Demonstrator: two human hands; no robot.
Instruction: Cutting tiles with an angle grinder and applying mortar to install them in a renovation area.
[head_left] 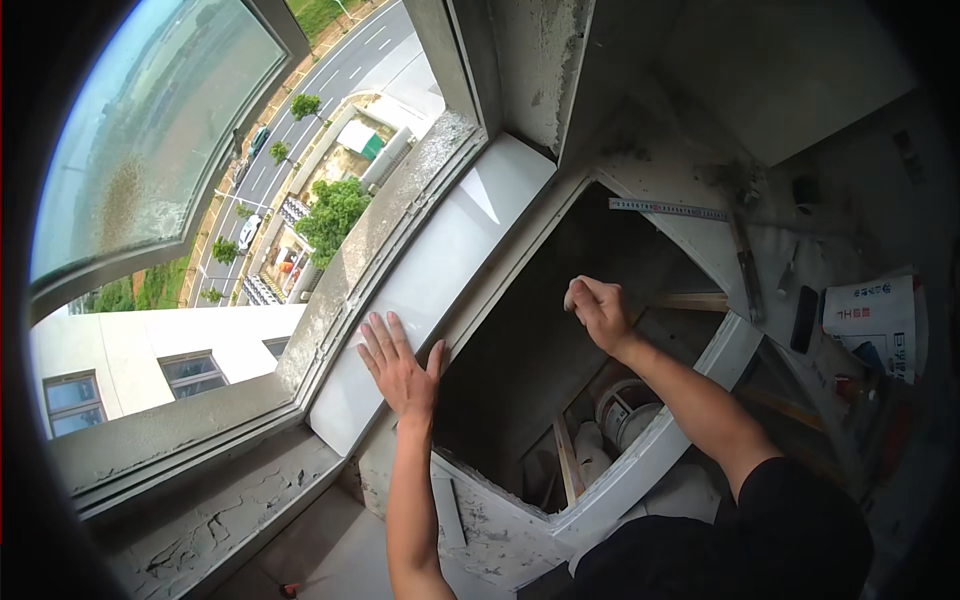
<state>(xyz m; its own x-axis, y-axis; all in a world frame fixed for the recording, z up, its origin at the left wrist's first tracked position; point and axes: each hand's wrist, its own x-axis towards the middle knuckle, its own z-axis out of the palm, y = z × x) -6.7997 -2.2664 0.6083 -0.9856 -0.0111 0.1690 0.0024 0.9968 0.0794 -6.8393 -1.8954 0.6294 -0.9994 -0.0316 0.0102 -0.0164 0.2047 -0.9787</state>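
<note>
A long white slab [478, 215] lies along the inner side of the window sill. My left hand [398, 365] rests open on the slab, its fingers spread flat. My right hand [598, 312] is curled closed in the air to the right of the slab, over a dark rectangular opening [530, 330] in the counter; whatever it holds, if anything, is hidden. Inside the opening are wooden battens [564, 455] and a bucket-like container [632, 420].
An open window sash [150, 160] is at upper left, above a street. At right, on the counter's far part, are a steel ruler [668, 210], a long tool [750, 275], a black object [803, 320] and a white printed bag [870, 325]. A wall column [540, 70] stands behind the slab.
</note>
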